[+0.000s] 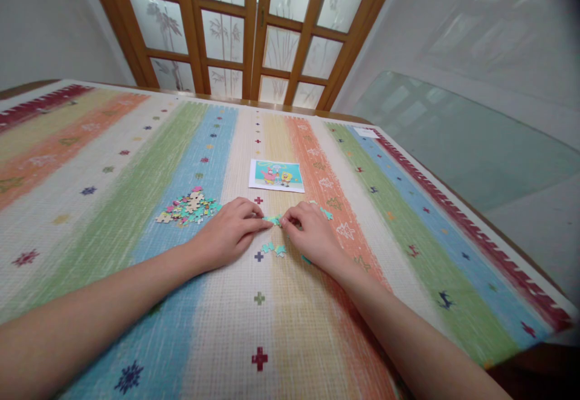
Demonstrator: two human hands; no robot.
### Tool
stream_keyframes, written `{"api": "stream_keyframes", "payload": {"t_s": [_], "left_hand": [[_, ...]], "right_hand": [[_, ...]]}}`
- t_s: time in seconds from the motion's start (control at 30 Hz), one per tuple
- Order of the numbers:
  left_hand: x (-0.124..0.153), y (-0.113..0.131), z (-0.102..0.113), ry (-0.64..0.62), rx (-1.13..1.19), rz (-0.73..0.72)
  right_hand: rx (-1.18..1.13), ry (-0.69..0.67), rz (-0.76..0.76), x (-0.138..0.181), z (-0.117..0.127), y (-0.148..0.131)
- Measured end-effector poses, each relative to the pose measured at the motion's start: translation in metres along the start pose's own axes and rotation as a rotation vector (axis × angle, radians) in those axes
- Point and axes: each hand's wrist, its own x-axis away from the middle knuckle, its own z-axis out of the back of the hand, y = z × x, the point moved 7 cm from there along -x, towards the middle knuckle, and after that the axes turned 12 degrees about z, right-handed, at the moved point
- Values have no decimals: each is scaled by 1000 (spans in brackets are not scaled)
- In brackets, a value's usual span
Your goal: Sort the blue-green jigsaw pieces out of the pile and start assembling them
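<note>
Both hands meet over a few teal jigsaw puzzle pieces (273, 220) at the middle of the table. My left hand (232, 231) comes in from the left, its fingertips touching the left side of these pieces. From the right, my right hand (312, 231) pinches at their other side with thumb and forefinger; its fingers partly hide what they hold. Nearer to me lie some loose teal pieces (274, 249). Another small group of teal pieces (327, 213) shows just beyond my right hand. A heap of mixed-colour puzzle pieces (190, 208) lies left of my left hand.
A printed cartoon picture card (277, 176) lies flat beyond my hands. The striped tablecloth (235, 339) covers the table. A small white label (366, 133) rests near the far right edge. Wooden doors with glass panes (254, 31) stand behind the table.
</note>
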Motion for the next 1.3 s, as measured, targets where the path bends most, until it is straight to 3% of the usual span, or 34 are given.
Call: {"api": "stream_keyframes", "payload": {"t_s": [0.5, 0.73, 0.93, 1.03, 1.2, 1.3], "left_hand": [[0, 0, 1, -5, 2, 3], [0, 1, 2, 7, 0, 7], [0, 2, 2, 3, 2, 4], [1, 2, 2, -5, -13, -4], [-5, 5, -1, -15, -56, 5], [-13, 10, -11, -74, -113, 2]], "right_hand": [[9, -23, 31, -2, 1, -1], [-118, 140, 7, -6, 25, 34], [-98, 106, 63, -7, 21, 39], [-85, 162, 65, -8, 32, 46], [-65, 265, -33, -5, 63, 82], [-53, 262, -75, -3, 67, 98]]}}
